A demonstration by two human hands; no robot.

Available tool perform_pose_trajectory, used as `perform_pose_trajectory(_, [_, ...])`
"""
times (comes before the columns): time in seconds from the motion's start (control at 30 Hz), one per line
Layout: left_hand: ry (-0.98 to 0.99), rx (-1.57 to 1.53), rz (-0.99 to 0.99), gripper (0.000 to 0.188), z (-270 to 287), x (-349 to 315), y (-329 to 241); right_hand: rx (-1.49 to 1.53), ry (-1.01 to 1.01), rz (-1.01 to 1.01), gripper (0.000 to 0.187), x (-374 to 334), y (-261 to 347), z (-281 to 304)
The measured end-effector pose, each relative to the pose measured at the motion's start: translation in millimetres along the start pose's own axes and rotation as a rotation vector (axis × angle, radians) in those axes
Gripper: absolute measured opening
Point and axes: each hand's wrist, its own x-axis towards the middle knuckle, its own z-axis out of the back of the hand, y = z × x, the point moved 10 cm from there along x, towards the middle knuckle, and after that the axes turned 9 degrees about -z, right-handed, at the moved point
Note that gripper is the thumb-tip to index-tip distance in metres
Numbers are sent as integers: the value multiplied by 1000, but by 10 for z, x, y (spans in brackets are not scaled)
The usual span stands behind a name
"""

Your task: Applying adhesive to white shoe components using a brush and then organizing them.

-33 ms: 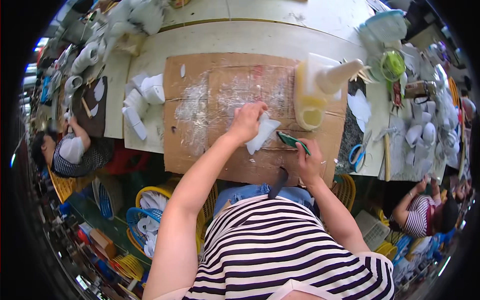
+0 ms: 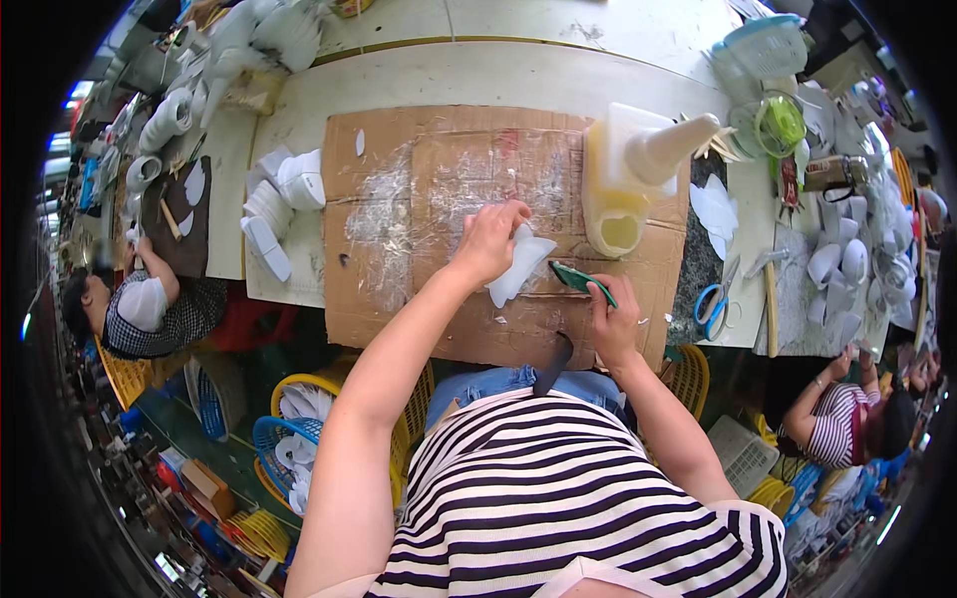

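Note:
My left hand (image 2: 490,244) is over the middle of the cardboard sheet (image 2: 369,309), its fingers curled at the upper edge of a flat white cut piece (image 2: 522,266) with pointed corners. The fingertips seem to pinch that edge, though the contact is partly hidden. My right hand (image 2: 618,317) grips a flat green tool (image 2: 575,278), whose exact kind I cannot make out. Its far end points at the white piece, a small gap to its right. Just beyond the tool stands a translucent jug (image 2: 605,189) of yellowish liquid with a cone-shaped top.
White padded pieces (image 2: 299,179) are stacked left of the cardboard. Blue-handled scissors (image 2: 712,311), a hammer (image 2: 771,299) and loose white cutouts (image 2: 714,211) are on the right. Baskets (image 2: 284,429) stand by my left arm. Co-workers sit on both sides.

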Motion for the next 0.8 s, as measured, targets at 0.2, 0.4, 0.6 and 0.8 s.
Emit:
perform_pose_trajectory(0.2, [-29,-151,17,37,-307,288,-72,-21,-10,11,9,93,-161,233])
perform_pose_trajectory(0.4, [15,-112,-109,32,-152,173,-244,-4,-11,-3,9,87,-209,201])
perform_pose_trajectory(0.6, [-27,-356,56,26,229,-323,-297,47,-19,-51,9,79,-304,199])
perform_pose_trajectory(0.8, [-234,-78,-89,18,520,-684,-633,112,-39,-144,11,122,-308,356])
